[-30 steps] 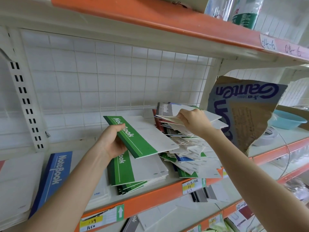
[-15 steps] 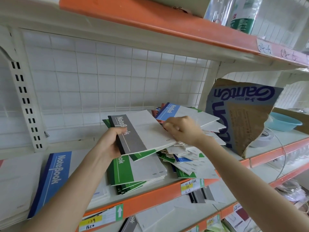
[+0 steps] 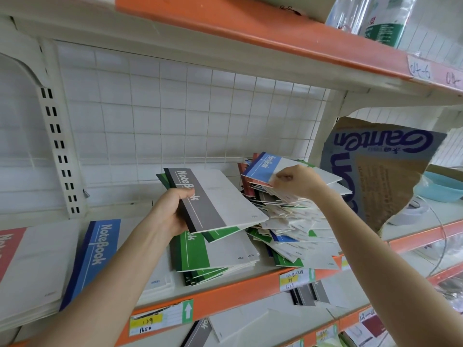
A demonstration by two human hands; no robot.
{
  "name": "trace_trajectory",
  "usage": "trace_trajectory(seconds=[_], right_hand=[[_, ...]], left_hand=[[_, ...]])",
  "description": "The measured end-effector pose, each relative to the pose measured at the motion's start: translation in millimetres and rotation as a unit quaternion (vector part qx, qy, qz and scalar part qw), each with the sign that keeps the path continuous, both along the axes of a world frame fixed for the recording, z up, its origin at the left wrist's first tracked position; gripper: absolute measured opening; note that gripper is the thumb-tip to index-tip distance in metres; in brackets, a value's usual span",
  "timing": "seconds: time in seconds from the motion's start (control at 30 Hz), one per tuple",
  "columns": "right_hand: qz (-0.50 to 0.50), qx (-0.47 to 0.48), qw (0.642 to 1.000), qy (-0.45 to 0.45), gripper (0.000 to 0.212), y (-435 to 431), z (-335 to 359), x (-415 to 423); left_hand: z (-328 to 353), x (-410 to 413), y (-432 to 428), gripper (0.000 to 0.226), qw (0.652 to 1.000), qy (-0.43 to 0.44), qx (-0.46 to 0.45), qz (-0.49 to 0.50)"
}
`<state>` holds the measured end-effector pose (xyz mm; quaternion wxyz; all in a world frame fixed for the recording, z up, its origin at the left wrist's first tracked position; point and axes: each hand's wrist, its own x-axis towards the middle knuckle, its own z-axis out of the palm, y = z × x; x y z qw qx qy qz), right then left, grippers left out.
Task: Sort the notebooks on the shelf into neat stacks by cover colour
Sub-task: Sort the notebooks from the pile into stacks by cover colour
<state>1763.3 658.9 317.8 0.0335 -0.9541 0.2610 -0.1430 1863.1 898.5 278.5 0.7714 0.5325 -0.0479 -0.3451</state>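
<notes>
The left grip (image 3: 172, 211) is closed round the spine edge of two thin, flat notebooks held tilted above the shelf (image 3: 238, 294). On top is the grey notebook (image 3: 213, 199), with a matt grey band and pale smooth cover, and under it a green notebook (image 3: 221, 233). They hang over the squared green stack (image 3: 213, 256). To its left lie a blue stack (image 3: 97, 254) and a red-banded stack (image 3: 7, 249).

The right grip (image 3: 298, 181) pinches the lower edge of a blue notebook (image 3: 263, 167) on top of the loose pile (image 3: 288, 229), a slumped fan of paper covers. Behind is a white wire grid (image 3: 175, 121). To the right is a torn cardboard box (image 3: 383, 171).

A second ago the left grip held only the green notebook. Half a second ago the right grip was at the grey notebook's edge, and it has since moved to the blue one.
</notes>
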Motion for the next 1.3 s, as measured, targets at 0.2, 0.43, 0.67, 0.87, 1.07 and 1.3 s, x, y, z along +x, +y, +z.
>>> trace_trajectory(seconds=[0.2,0.43,0.67,0.87,1.07,1.3], right_hand=[[0.017,-0.178,0.984,0.022,0.035,8.2,0.3,-7.0],[0.007,-0.175,0.984,-0.018,0.027,12.2,-4.3,-10.2],[0.288,-0.188,0.925,-0.161,0.016,41.1,-32.8,-32.3],[0.355,-0.108,0.918,-0.139,0.037,53.4,-33.9,-40.6],[0.121,-0.066,0.981,-0.133,0.030,10.6,-12.4,-29.7],[0.060,-0.080,0.994,-0.040,0.033,-5.5,-18.5,-11.9]], left_hand=[[-1.9,-3.7,-2.1,0.010,1.000,0.005,0.006,0.002],[-0.8,-9.6,-2.1,0.009,1.000,0.007,0.009,0.007],[3.5,-16.5,-12.7,0.023,1.000,0.008,-0.009,-0.015],[0.2,-25.1,-20.9,0.018,1.000,-0.007,0.011,-0.015],[1.2,-18.6,-13.3,0.020,1.000,-0.013,0.011,-0.007],[-2.1,-9.9,-1.9,0.022,1.000,-0.005,0.007,0.016]])
